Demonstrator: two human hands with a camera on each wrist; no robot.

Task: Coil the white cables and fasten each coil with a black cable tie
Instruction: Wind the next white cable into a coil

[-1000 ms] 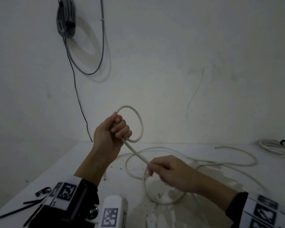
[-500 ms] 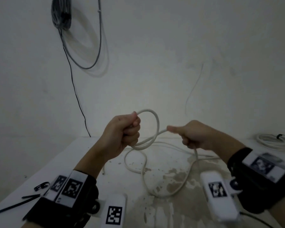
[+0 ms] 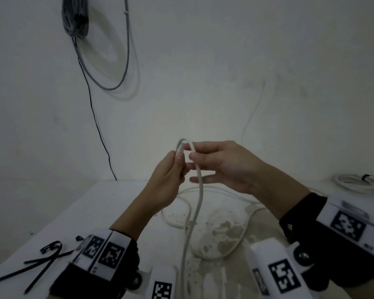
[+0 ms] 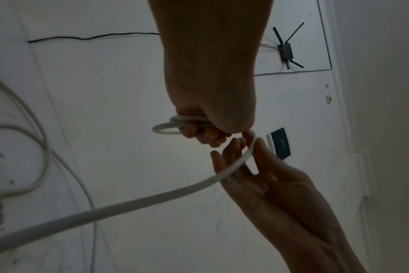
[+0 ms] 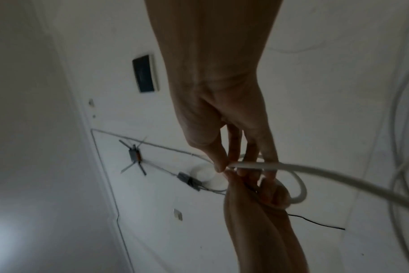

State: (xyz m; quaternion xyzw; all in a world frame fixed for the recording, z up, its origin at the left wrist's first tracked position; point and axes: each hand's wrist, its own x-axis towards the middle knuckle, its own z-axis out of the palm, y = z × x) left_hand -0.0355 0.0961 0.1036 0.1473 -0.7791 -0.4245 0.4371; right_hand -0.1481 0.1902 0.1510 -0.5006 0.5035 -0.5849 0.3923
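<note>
Above the table, my left hand (image 3: 177, 167) grips a small coil of the white cable (image 3: 200, 190) in curled fingers; the left wrist view shows the coil (image 4: 166, 127) sticking out of the fist (image 4: 206, 133). My right hand (image 3: 192, 152) touches the left and pinches the same cable between thumb and forefinger at the loop's top. In the right wrist view the thumb and fingers (image 5: 224, 164) hold the strand (image 5: 315, 171) above the loop (image 5: 299, 188). From there the cable hangs to loose loops (image 3: 242, 231) on the table. Black cable ties (image 3: 41, 262) lie at the front left.
A coiled white cable bound with a black tie (image 3: 354, 182) lies at the table's far right. The white table (image 3: 108, 212) is stained in the middle. On the wall hang a grey cable bundle (image 3: 75, 16) and a thin black wire (image 3: 95, 117).
My right hand has swung left with the cable, from apart to right against my left hand. The loop at the left hand now looks narrower and edge-on.
</note>
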